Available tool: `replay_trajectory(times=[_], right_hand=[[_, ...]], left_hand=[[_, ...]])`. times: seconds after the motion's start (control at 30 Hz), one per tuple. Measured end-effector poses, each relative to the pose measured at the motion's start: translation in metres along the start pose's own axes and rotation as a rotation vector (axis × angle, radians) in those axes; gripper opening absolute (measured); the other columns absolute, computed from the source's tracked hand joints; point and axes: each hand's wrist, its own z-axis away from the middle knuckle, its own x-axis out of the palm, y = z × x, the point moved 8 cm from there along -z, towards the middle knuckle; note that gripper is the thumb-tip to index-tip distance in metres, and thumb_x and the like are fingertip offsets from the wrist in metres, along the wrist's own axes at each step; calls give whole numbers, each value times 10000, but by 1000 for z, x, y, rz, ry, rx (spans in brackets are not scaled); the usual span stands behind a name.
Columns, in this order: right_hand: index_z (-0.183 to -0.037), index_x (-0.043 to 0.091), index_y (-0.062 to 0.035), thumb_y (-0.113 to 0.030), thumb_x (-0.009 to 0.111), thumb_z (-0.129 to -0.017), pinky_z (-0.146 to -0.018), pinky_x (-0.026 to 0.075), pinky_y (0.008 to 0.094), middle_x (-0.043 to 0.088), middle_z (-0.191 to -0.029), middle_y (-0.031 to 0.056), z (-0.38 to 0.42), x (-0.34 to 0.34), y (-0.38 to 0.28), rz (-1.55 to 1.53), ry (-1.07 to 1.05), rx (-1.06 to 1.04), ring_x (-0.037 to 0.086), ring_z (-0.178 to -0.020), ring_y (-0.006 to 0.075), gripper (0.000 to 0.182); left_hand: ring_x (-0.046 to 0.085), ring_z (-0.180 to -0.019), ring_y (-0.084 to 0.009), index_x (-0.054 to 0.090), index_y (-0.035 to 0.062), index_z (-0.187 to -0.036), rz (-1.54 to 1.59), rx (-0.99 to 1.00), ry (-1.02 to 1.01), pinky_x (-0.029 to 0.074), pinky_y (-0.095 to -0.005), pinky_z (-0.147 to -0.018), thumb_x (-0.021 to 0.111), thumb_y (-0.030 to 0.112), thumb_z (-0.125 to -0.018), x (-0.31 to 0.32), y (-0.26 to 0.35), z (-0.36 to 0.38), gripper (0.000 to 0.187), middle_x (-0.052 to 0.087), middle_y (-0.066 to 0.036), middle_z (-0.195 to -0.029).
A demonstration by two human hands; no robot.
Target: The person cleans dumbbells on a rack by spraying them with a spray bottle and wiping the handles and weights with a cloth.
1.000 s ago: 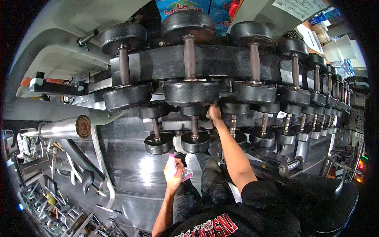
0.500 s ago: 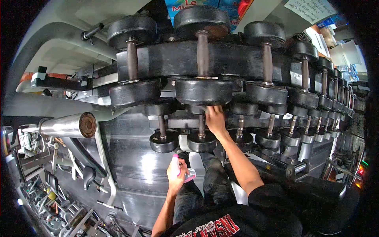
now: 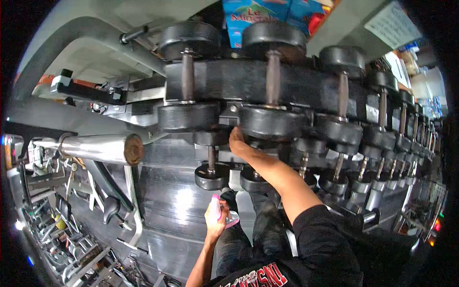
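Observation:
My left hand (image 3: 216, 216) is wrapped round a spray bottle (image 3: 232, 219) with a pink and white top, low in front of my legs. My right hand (image 3: 236, 141) reaches in at the lower rack row, between two dumbbells and just under the upper row. Its fingers are partly hidden, and I cannot make out whether they hold anything. To its left is a lower dumbbell (image 3: 212, 177); my forearm crosses over another lower dumbbell (image 3: 253, 180). Above and right of the hand sits a large black upper dumbbell (image 3: 273, 119).
Two rows of dumbbells run off to the right on the black rack (image 3: 229, 79). A chrome bar end (image 3: 103, 147) juts in from the left, beside gym machines (image 3: 111, 209). Blue boxes (image 3: 253, 16) and a paper sign (image 3: 393, 25) are at the top.
My right hand has moved left, from beside the middle lower dumbbell to the gap on its left. The rack appears shifted right and down in view. My left hand still holds the bottle.

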Motion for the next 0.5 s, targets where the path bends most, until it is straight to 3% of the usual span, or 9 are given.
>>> replay_trajectory(times=[0.17, 0.2, 0.27, 0.33, 0.5], right_hand=[[-997, 713, -103, -137, 546, -823, -762, 483, 419, 673, -1060, 127, 29, 7, 23, -395, -85, 40, 628, -935, 282, 243], [-987, 700, -98, -145, 554, -830, -770, 489, 431, 674, -1022, 127, 57, -22, 58, -773, -78, 173, 629, -924, 297, 220], [-977, 687, -94, -153, 562, -836, -779, 495, 443, 675, -985, 127, 98, -50, 109, -1145, -76, 313, 631, -913, 311, 197], [-974, 661, -83, -205, 569, -864, -787, 499, 455, 668, -950, 132, 141, -106, 155, -695, 666, 214, 634, -878, 328, 189], [-978, 662, -82, -215, 571, -865, -786, 499, 453, 668, -951, 131, 152, 19, 211, -803, 389, 512, 634, -877, 328, 196]], left_hand=[[564, -610, -107, 535, -16, -1000, 19, -28, 4, 484, -268, -597, 501, -56, -836, -2, 0, -1, 172, 572, -50, -699], [566, -609, -109, 537, -16, -999, -3, -35, 4, 483, -267, -596, 499, -57, -830, -2, -4, -2, 178, 575, -51, -691], [568, -605, -114, 540, -15, -1000, 34, 5, -1, 484, -270, -598, 503, -55, -819, -1, 0, -2, 189, 578, -54, -691], [571, -601, -120, 543, -14, -1000, 60, 43, -15, 485, -273, -600, 508, -54, -808, 1, 13, -2, 200, 581, -56, -690], [586, -645, -140, 575, -7, -935, -139, 172, -67, 492, -280, -627, 549, -57, -755, 7, 61, -4, 189, 604, -78, -769]])
